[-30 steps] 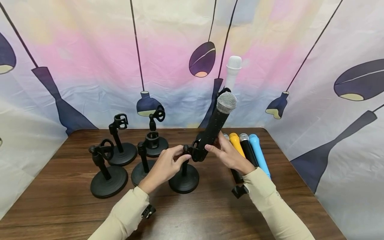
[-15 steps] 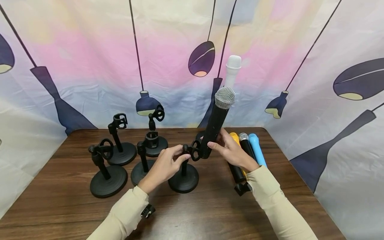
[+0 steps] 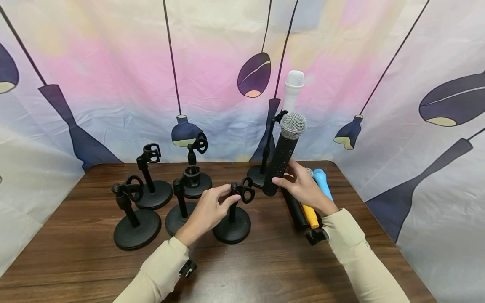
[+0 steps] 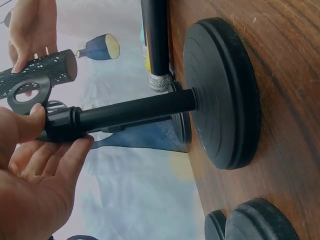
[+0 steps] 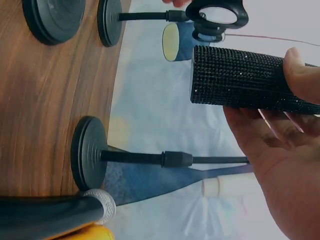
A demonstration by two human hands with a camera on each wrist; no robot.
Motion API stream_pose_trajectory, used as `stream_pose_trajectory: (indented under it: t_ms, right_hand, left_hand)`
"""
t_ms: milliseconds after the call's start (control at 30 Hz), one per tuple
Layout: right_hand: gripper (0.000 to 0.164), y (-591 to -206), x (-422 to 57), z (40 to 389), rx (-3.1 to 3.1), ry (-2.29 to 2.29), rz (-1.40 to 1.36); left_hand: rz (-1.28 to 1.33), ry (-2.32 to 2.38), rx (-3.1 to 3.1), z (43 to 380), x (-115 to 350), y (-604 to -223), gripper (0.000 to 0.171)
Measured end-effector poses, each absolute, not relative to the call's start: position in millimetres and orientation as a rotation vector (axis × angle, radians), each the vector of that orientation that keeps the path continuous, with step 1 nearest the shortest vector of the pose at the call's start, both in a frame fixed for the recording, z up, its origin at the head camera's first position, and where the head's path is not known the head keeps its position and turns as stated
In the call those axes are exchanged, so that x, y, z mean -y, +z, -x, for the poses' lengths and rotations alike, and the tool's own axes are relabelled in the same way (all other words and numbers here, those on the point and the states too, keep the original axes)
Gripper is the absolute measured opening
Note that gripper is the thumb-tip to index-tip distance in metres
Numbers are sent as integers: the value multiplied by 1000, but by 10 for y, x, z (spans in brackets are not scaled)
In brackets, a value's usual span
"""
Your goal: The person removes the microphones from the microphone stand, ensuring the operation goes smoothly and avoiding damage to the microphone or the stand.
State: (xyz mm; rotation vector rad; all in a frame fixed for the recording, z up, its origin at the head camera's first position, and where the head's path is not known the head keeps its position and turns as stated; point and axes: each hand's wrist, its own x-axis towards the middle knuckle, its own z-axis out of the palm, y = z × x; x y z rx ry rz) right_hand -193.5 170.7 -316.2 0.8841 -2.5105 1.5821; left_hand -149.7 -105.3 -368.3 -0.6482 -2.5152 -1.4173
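Note:
My right hand (image 3: 305, 189) holds a black, stud-covered microphone (image 3: 281, 162) with a silver mesh head, tilted with the head up and to the right. Its lower end hangs apart from the ring clip (image 3: 248, 192) of the front desk microphone stand (image 3: 232, 229). My left hand (image 3: 208, 214) pinches that stand just below the clip, thumb on one side and fingers on the other, as the left wrist view shows. The base stands on the table. In the right wrist view the studded handle (image 5: 240, 77) lies between thumb and fingers, beside the clip (image 5: 220, 17).
Several black stands with bare clips, one of them a front-left stand (image 3: 137, 229), are at the left. A rear stand (image 3: 266, 151) bears a white microphone (image 3: 293, 88). Black (image 3: 294, 210), yellow (image 3: 311, 218) and blue microphones (image 3: 322, 183) lie under and behind my right forearm.
The studded microphone has come out of the front stand's clip and moved right with my right hand. My left hand has stayed on the stand.

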Motion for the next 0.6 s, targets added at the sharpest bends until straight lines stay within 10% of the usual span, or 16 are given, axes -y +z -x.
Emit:
stream_pose_trajectory:
  t_ms: [600]
  right_hand:
    - [54,-3139,-2217,1950,2561,1302,-651]
  left_hand:
    - [472,-1002,2442,1358,887,-3686,18]
